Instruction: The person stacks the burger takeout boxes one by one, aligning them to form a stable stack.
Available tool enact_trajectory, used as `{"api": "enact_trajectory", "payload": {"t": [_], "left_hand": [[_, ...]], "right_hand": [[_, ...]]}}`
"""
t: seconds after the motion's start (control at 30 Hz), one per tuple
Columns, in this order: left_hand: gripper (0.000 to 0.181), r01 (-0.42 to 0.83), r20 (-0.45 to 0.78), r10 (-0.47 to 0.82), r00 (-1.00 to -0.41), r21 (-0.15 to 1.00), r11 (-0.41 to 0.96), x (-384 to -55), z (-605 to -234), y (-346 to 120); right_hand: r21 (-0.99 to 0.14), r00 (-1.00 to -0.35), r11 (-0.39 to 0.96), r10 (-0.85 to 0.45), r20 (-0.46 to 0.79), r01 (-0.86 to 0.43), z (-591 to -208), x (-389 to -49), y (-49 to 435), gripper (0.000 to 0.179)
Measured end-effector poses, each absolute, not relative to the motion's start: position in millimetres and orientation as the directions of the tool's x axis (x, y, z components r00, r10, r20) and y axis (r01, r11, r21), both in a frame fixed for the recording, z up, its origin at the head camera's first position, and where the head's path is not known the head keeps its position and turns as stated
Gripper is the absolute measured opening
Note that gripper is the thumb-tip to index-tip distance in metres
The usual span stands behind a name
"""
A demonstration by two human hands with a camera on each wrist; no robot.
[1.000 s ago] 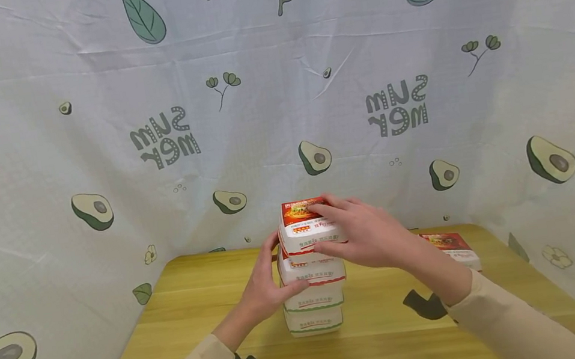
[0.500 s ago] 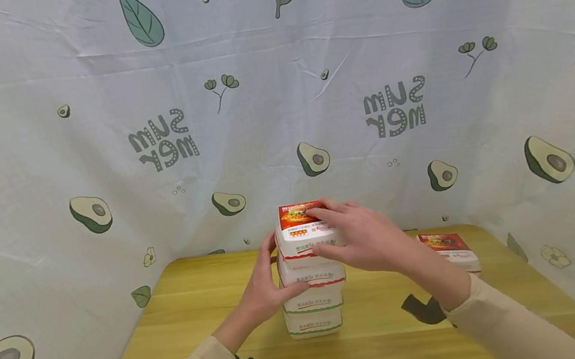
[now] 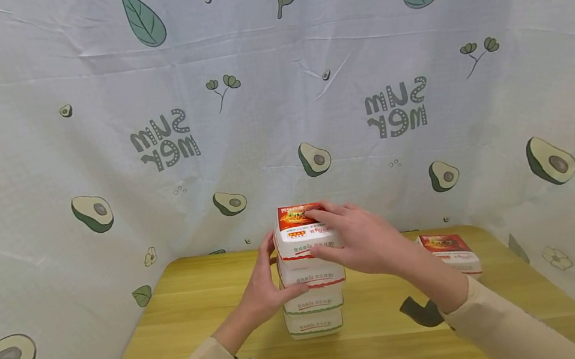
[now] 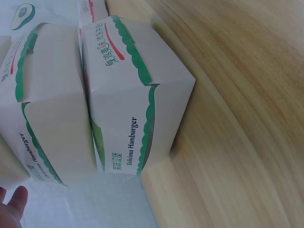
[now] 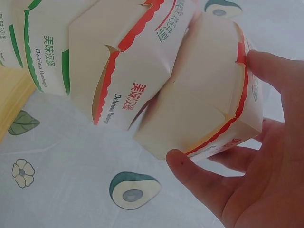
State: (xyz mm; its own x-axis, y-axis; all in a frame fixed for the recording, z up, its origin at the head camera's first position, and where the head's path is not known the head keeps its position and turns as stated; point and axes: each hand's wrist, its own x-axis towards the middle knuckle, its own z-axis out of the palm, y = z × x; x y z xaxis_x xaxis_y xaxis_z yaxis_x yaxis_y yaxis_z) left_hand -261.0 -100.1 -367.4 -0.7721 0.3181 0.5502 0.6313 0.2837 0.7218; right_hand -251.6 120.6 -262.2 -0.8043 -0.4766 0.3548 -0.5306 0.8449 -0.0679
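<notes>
Several white hamburger boxes stand in a stack on the table. The lower two, including the bottom box [image 4: 116, 61], have green scalloped trim; the upper two have red. My right hand [image 3: 362, 233] grips the top box [image 3: 300, 235] at its right side, fingers over the red printed lid and thumb on the front. In the right wrist view this top box [image 5: 190, 90] sits at an angle to the red-trimmed box [image 5: 128, 57] under it. My left hand [image 3: 266, 285] holds the upper stack from the left, its thumb across the front of the second box [image 3: 327, 272].
Another hamburger box [image 3: 449, 250] with a red lid lies at the right of the wooden table [image 3: 190, 313]. A white curtain [image 3: 256, 105] printed with avocados and leaves hangs behind and at both sides. Dark curved pieces [image 3: 422, 312] show beside both wrists.
My right hand has shifted the top box slightly left and down, more squarely over the stack. The left hand keeps its place, and the lower boxes have not moved.
</notes>
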Motion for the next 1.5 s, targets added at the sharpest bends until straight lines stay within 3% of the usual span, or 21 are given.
{"api": "enact_trajectory", "payload": {"t": [0.57, 1.03, 1.5], "left_hand": [[0.101, 0.627, 0.560, 0.286, -0.778, 0.726, 0.282, -285, -388, -105], [0.091, 0.662, 0.588, 0.309, -0.747, 0.700, 0.268, -262, -342, -100], [0.087, 0.676, 0.597, 0.327, -0.732, 0.694, 0.246, -263, -327, -100]], "right_hand": [[-0.047, -0.796, 0.847, -0.477, 0.373, -0.530, -265, -251, 119, 0.072], [-0.044, -0.794, 0.847, -0.478, 0.377, -0.530, -263, -251, 120, 0.071], [-0.043, -0.791, 0.844, -0.481, 0.377, -0.534, -263, -253, 120, 0.071]]}}
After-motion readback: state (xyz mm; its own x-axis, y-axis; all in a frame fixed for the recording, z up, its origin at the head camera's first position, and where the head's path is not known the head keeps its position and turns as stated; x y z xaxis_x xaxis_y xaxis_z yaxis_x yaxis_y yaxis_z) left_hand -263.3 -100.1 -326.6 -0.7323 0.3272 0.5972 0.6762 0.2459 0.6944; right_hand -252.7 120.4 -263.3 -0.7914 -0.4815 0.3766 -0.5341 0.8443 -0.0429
